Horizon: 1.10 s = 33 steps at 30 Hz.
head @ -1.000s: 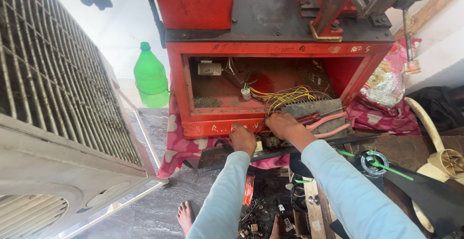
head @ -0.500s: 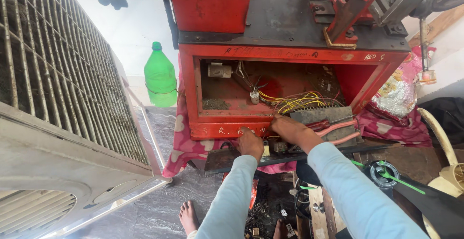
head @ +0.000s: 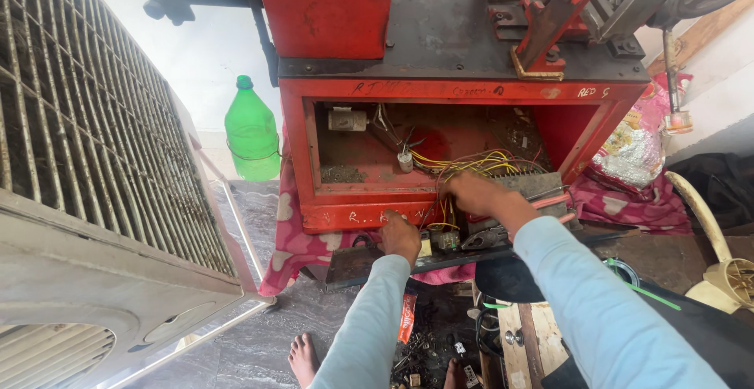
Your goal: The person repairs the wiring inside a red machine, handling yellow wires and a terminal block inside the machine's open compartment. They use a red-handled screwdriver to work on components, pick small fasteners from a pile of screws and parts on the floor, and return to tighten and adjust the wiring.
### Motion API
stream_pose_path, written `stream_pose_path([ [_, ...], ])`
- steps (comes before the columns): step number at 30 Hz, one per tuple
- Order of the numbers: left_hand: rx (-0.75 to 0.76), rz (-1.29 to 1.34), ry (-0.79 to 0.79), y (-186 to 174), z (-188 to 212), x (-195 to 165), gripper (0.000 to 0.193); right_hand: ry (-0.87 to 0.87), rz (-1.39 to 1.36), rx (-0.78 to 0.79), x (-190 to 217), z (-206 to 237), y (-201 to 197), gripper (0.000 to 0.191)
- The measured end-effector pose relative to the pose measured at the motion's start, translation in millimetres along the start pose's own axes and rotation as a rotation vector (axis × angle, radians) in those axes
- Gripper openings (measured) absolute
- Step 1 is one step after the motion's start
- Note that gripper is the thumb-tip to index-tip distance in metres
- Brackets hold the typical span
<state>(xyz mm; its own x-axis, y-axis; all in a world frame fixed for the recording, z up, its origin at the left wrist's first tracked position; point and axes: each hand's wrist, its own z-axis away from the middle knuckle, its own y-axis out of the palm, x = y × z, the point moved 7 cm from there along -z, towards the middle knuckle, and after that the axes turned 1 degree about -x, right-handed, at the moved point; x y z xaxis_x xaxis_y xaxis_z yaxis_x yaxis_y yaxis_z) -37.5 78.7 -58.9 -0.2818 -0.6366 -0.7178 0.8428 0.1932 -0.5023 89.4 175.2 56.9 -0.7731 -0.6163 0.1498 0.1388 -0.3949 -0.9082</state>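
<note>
One red machine cabinet (head: 345, 216) stands open. The right hand (head: 475, 194) pinches one bundle of yellow wires (head: 471, 165) at its near edge; the left hand (head: 400, 237), fingers curled, presses a small electrical part (head: 444, 240). One green bottle (head: 253, 130) stands far left.

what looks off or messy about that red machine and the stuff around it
The red machine has its front open, and a loose tangle of yellow wires spills out under the right hand. The left hand rests at the lower edge. Small parts lie scattered on the floor.
</note>
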Motion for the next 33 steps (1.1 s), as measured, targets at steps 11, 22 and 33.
stream_pose_path([
  [11, -0.014, -0.076, 0.040, 1, 1, -5, 0.052, -0.121, 0.236, 0.180, 15, 5, 12, 0.039],
  [22, -0.076, -0.216, 0.326, 1, 20, -29, 0.050, -0.179, 0.572, 0.194, 29, 8, 4, 0.028],
  [33, -0.086, -0.205, 0.426, -5, 28, -38, 0.025, -0.227, 0.925, 0.226, 48, 20, 42, 0.027],
])
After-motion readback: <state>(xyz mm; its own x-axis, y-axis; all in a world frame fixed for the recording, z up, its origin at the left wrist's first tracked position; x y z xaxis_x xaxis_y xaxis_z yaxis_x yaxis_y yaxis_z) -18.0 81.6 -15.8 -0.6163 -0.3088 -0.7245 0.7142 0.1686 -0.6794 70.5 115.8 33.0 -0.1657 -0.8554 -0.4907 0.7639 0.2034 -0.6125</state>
